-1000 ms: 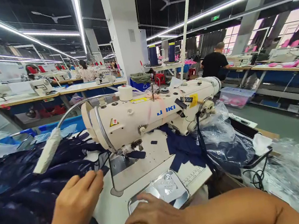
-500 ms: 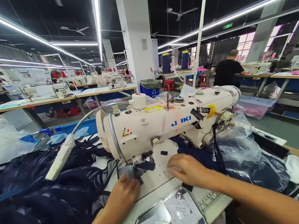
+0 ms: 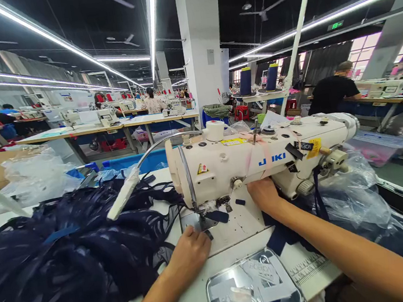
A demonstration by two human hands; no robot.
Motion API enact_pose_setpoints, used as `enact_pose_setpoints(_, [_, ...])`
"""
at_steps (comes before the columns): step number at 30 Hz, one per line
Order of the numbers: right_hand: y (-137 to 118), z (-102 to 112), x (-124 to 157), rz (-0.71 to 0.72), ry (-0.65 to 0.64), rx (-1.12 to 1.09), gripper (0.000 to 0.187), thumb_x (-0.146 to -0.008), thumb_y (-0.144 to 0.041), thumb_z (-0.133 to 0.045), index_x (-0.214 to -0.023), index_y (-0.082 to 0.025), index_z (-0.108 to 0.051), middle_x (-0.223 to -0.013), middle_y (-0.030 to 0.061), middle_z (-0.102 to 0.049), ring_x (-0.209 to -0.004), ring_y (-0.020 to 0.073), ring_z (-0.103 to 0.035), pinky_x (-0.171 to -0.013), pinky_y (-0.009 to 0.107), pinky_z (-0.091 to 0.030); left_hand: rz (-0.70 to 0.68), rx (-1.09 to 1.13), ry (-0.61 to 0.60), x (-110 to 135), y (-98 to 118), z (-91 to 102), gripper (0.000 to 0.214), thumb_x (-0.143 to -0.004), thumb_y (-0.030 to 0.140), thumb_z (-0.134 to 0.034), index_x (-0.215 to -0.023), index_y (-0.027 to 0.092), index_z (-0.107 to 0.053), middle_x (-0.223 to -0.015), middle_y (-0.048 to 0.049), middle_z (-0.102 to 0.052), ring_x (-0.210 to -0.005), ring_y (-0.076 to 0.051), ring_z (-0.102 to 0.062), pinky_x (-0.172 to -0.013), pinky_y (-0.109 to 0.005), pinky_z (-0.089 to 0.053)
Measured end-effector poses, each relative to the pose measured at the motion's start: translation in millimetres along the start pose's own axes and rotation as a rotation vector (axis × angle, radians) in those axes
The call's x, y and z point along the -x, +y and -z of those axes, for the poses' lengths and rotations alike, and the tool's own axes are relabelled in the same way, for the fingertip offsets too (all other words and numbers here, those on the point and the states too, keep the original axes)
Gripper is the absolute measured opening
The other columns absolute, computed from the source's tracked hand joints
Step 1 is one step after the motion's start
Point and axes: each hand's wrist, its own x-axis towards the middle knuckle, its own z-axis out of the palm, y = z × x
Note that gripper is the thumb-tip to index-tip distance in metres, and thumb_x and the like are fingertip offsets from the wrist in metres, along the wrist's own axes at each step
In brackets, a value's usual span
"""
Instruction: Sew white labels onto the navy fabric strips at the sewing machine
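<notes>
- Reaches farther beneath white metal sewing machine (image 3: pixel 226 170) with right hand (image 3: pixel 263 195) than before; cannot tell grip.
- Curls left hand (image 3: pixel 192 250) near flat navy fabric strip (image 3: pixel 218 216) on white machine bed (image 3: pixel 236 236); cannot tell hold.

We count one sewing machine (image 3: pixel 221 163) across the worktop (image 3: pixel 187 293), one metal tray (image 3: pixel 236 269) at its near edge, one heap of navy strips (image 3: pixel 98 245) toward its left edge, too tangled to number singly, one white-headed gooseneck (image 3: pixel 124 197), two thread cones (image 3: pixel 245 82), and our two hands, left hand (image 3: pixel 191 250) and right hand (image 3: pixel 263 194).
</notes>
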Motion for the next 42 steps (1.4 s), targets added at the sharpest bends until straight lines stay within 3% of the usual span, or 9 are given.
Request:
enact_pose_setpoints(4, [-18,14,29,0.09,-0.012,-0.2,0.021,-0.077,-0.006,-0.04,-0.08,-0.013,-0.06,-0.082,0.0117,-0.061,-0.079,0.0225,-0.056,-0.069,0.032,-0.038,-0.011,0.022,-0.045,0,2,0.5,0.019,-0.079,0.005,-0.046,-0.062,0.013,-0.049,-0.061,-0.0033,-0.054,-0.052,-0.015,-0.045,-0.057,-0.031,-0.028])
enact_pose_setpoints(7, [-33,8,32,0.183,-0.159,-0.46,0.019,-0.08,-0.01,-0.039,-0.083,-0.016,-0.057,-0.078,0.0031,-0.06,-0.07,0.0149,-0.055,-0.061,0.024,-0.038,-0.016,0.033,-0.078,0,3,2.7,0.017,-0.078,0.006,-0.048,-0.062,0.013,-0.049,-0.06,-0.0034,-0.055,-0.052,-0.015,-0.047,-0.057,-0.032,-0.029])
enact_pose_setpoints(10, [-45,-6,22,0.16,-0.218,-0.379,0.015,-0.079,-0.01,-0.044,-0.08,-0.015,-0.057,-0.078,0.0047,-0.06,-0.074,0.0168,-0.055,-0.064,0.025,-0.037,-0.009,0.003,-0.095,3,4,7.4,0.016,-0.077,0.006,-0.049,-0.062,0.012,-0.05,-0.059,-0.0032,-0.055,-0.051,-0.016,-0.048,-0.059,-0.032,-0.03])
enact_pose_setpoints(14, [-55,-17,15,0.155,-0.102,-0.271,0.014,-0.078,-0.009,-0.045,-0.081,-0.011,-0.059,-0.089,0.0127,-0.059,-0.088,0.0244,-0.051,-0.076,0.034,-0.035,0.001,-0.027,-0.104,10,5,12.9,0.017,-0.078,0.005,-0.047,-0.062,0.012,-0.051,-0.059,-0.003,-0.055,-0.051,-0.015,-0.049,-0.057,-0.031,-0.03])
enact_pose_setpoints(17, [-65,-17,23,0.213,-0.035,-0.294,0.015,-0.079,-0.01,-0.045,-0.086,-0.013,-0.058,-0.087,0.0101,-0.059,-0.085,0.0228,-0.052,-0.075,0.033,-0.036,0.01,-0.026,-0.091,12,5,12.6,0.019,-0.078,0.004,-0.046,-0.061,0.012,-0.05,-0.057,-0.0026,-0.054,-0.05,-0.015,-0.048,-0.056,-0.03,-0.029])
enact_pose_setpoints(20, [-78,-15,32,0.279,-0.059,-0.374,0.009,-0.078,-0.013,-0.049,-0.084,-0.016,-0.055,-0.084,0.006,-0.058,-0.079,0.0192,-0.053,-0.071,0.03,-0.038,0.018,-0.016,-0.073,12,6,10.6,0.019,-0.078,0.004,-0.045,-0.061,0.012,-0.05,-0.057,-0.0027,-0.053,-0.05,-0.016,-0.049,-0.055,-0.03,-0.029])
enact_pose_setpoints(24, [-90,-16,37,0.308,-0.065,-0.327,0.007,-0.076,-0.019,-0.052,-0.079,-0.014,-0.055,-0.083,0.0077,-0.057,-0.081,0.0208,-0.052,-0.07,0.03,-0.039,0.025,-0.001,-0.086,13,6,10.7,0.018,-0.079,0.004,-0.045,-0.064,0.012,-0.052,-0.058,-0.003,-0.054,-0.051,-0.016,-0.05,-0.057,-0.031,-0.03])
enact_pose_setpoints(35, [-92,-11,33,0.345,-0.087,-0.24,0.01,-0.076,-0.015,-0.049,-0.074,-0.016,-0.059,-0.081,0.0066,-0.057,-0.078,0.0202,-0.053,-0.071,0.032,-0.039,0.027,0.027,-0.097,14,7,9.0,0.019,-0.081,0.004,-0.043,-0.066,0.011,-0.052,-0.058,-0.0033,-0.054,-0.052,-0.015,-0.049,-0.056,-0.031,-0.029])
enact_pose_setpoints(42, [-89,-8,37,0.389,-0.093,-0.229,0.009,-0.075,-0.019,-0.055,-0.081,-0.014,-0.059,-0.086,0.008,-0.057,-0.085,0.0229,-0.053,-0.075,0.034,-0.041,0.039,0.046,-0.106,15,7,8.4,0.02,-0.081,0.003,-0.042,-0.065,0.011,-0.051,-0.058,-0.0037,-0.054,-0.052,-0.014,-0.048,-0.057,-0.031,-0.028])
